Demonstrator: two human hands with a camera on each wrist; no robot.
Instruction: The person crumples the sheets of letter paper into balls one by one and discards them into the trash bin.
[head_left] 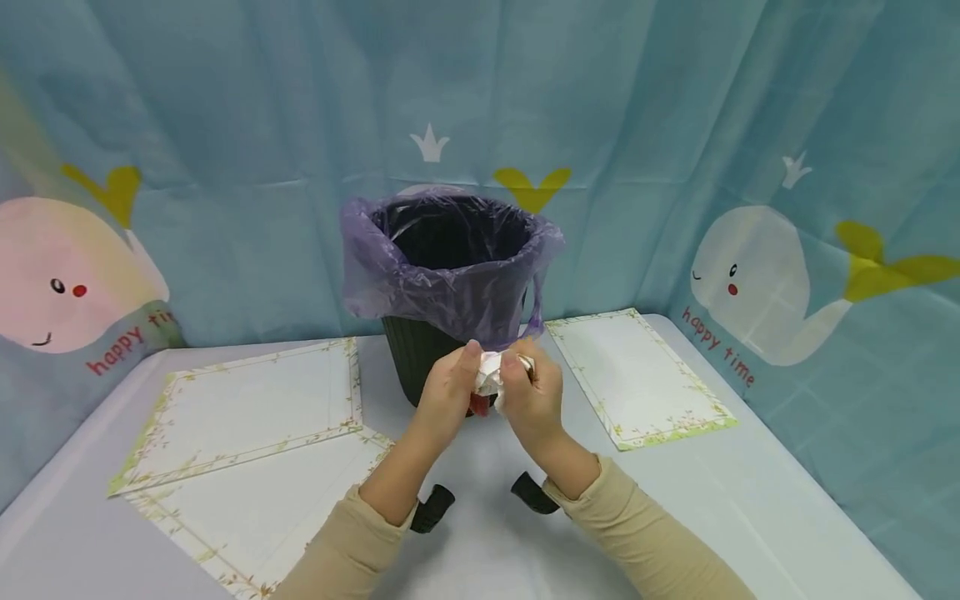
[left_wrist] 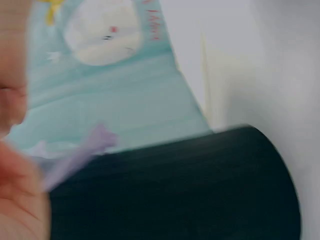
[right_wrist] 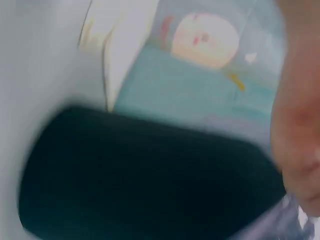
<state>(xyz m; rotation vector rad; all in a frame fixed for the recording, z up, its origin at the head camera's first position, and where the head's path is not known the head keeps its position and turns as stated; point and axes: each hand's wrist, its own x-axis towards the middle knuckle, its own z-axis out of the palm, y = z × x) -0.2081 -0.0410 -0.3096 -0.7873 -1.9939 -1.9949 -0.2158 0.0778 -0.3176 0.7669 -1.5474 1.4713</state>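
Both hands, left (head_left: 447,385) and right (head_left: 537,385), grip one crumpled white paper (head_left: 490,375) between them, in front of the dark bin (head_left: 415,354).
Fingers curled, thumbs uppermost on the paper; a small red item (head_left: 480,405) shows just under it, whether attached I cannot tell. Purple bag (head_left: 472,292) lines the bin, its edge folded out over the rim; bin upright. Left of the bin, two overlapping floral-bordered sheets (head_left: 262,408); right of it, a third sheet (head_left: 637,379). Behind the bin, blue whale-print curtain (head_left: 300,250).
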